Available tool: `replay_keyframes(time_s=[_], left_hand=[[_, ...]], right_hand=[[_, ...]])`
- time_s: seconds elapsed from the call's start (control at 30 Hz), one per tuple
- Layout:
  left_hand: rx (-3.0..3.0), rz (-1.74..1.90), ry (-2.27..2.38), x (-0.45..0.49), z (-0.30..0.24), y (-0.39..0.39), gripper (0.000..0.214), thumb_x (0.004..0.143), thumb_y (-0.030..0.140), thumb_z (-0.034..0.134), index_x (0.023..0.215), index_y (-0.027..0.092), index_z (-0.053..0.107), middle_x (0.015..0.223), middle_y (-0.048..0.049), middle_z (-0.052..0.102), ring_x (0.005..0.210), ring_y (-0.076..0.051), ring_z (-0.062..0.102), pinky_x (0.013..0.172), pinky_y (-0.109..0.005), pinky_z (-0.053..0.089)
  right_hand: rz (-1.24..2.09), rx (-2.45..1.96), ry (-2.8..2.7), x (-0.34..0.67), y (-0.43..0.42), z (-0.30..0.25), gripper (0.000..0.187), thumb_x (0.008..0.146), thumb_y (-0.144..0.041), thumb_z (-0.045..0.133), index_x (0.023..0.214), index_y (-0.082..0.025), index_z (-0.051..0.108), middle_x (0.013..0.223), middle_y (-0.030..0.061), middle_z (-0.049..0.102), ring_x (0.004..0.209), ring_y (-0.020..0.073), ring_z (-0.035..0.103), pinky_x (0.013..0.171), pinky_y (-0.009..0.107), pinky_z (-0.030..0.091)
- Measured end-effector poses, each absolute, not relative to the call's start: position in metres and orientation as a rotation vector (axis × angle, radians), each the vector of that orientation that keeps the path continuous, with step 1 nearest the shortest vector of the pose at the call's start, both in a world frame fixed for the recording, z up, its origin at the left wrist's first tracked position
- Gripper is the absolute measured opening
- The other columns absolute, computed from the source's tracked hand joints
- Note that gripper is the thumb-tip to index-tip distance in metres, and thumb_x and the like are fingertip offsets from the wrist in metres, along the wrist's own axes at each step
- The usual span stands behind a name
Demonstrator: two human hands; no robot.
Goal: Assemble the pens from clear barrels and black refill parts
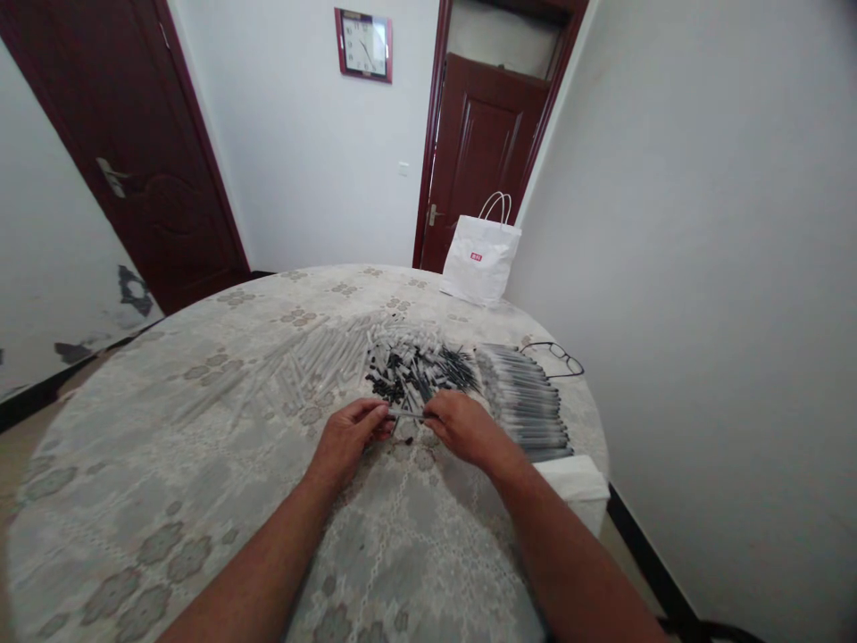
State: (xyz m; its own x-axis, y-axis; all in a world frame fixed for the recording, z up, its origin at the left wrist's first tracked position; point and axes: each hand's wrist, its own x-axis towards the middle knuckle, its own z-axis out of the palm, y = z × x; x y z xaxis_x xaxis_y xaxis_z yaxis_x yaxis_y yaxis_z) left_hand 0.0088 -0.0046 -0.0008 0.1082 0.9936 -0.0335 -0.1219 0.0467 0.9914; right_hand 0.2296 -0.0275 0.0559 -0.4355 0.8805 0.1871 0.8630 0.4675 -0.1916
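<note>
Slim tube [405, 413], loose parts [395, 388] just beyond, eyeglasses [558, 351], white bag [483, 268].

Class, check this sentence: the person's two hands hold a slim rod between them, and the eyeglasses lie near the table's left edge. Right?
Not quite: the head view shows the eyeglasses near the table's right edge, not the left. The left hand and right hand do hold a slim rod.

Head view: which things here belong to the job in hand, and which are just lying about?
Likely part of the job:
tube between left hand and right hand
clear tubes
small black parts
dark rods
row of pens

Apparently just lying about:
glasses
paper bag
</note>
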Motion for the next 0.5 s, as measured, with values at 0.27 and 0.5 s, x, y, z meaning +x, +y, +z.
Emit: replay_keyframes(time_s=[0.27,0.5], left_hand=[[1.205,1.153,1.106,0.008,-0.004,-0.002,0.036,0.078,0.048,0.071,0.096,0.017,0.071,0.090,-0.0080,0.075,0.068,-0.015,0.066,0.065,-0.026,0.053],[1.249,1.145,1.116,0.009,0.001,-0.003,0.035,0.077,0.049,0.070,0.093,0.017,0.071,0.088,-0.0070,0.075,0.065,-0.014,0.064,0.063,-0.024,0.050]], right_hand=[[0.027,-1.606,-2.250,0.321,-0.026,0.087,0.020,0.091,-0.022,0.056,0.106,-0.019,0.070,0.099,0.0069,0.070,0.094,0.0183,0.062,0.087,0.028,0.043],[-0.372,-1.846,-2.089,0.412,0.008,0.069,0.021,0.088,-0.018,0.056,0.101,-0.016,0.072,0.105,0.0117,0.071,0.103,0.0230,0.061,0.097,0.034,0.041]])
